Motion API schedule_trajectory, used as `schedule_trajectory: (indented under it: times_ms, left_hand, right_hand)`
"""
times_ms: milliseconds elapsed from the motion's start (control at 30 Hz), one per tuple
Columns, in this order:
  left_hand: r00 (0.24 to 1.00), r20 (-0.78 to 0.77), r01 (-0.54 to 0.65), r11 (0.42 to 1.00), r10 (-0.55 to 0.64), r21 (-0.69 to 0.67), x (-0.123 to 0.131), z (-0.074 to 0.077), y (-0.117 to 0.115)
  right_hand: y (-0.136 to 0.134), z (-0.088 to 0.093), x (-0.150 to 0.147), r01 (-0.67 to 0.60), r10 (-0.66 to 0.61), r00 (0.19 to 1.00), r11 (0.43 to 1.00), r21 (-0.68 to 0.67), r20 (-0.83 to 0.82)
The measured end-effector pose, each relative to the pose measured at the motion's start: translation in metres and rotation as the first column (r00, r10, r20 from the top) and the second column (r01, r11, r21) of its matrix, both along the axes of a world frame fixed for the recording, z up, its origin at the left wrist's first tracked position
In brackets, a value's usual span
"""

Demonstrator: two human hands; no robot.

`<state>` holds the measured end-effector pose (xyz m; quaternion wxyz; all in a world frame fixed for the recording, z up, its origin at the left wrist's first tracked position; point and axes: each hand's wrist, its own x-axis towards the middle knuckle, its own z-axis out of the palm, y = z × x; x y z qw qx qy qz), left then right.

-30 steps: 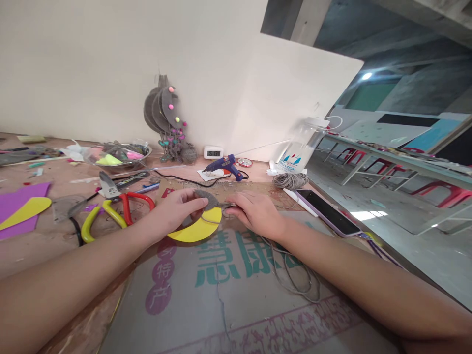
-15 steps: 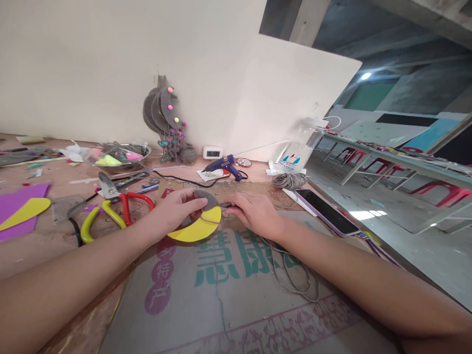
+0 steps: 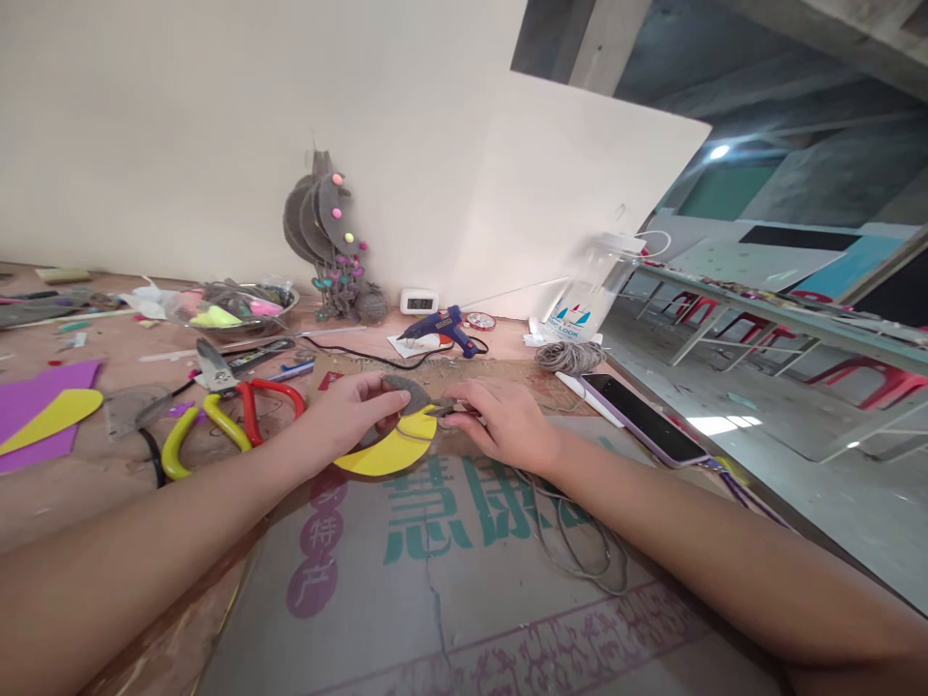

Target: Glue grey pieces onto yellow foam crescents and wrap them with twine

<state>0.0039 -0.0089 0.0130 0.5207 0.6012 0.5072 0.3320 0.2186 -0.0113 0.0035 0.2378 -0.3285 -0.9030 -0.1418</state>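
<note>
My left hand (image 3: pixel 354 411) is closed on a yellow crescent-shaped piece (image 3: pixel 384 454), with the thumb pressed over its upper part. Grey cord wrapping (image 3: pixel 407 389) covers that upper part closely, and one strand crosses the bare yellow below. At the piece's right edge, my right hand (image 3: pixel 504 418) pinches a small bundle of the grey cord (image 3: pixel 444 410) between thumb and fingers. Loose loops of grey cord (image 3: pixel 576 551) trail beneath my right wrist onto the printed cardboard sheet (image 3: pixel 362 619).
Pliers (image 3: pixel 214 372) with red and yellow handles lie left. Behind my hands are a blue glue gun (image 3: pixel 442 329), a small clock (image 3: pixel 419 302) and a hanging grey ornament (image 3: pixel 319 222). A cord coil (image 3: pixel 570 356), plastic jug (image 3: pixel 580 290) and phone (image 3: pixel 644 418) are at right.
My right thumb and fingers have shifted slightly at the piece's right edge, and the cord there shows more. The left hand keeps its hold. The whole view has moved a little.
</note>
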Motion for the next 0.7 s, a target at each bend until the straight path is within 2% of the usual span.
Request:
schedule_trajectory:
  times_ms: [700]
  left_hand:
    - [1.000,0.001,0.015,1.000,-0.015,0.022,-0.0007,-0.0022,0.0026]
  right_hand:
    - [0.0017,0.0003,-0.0007,-0.025,0.025,1.000,0.999,0.044,-0.001]
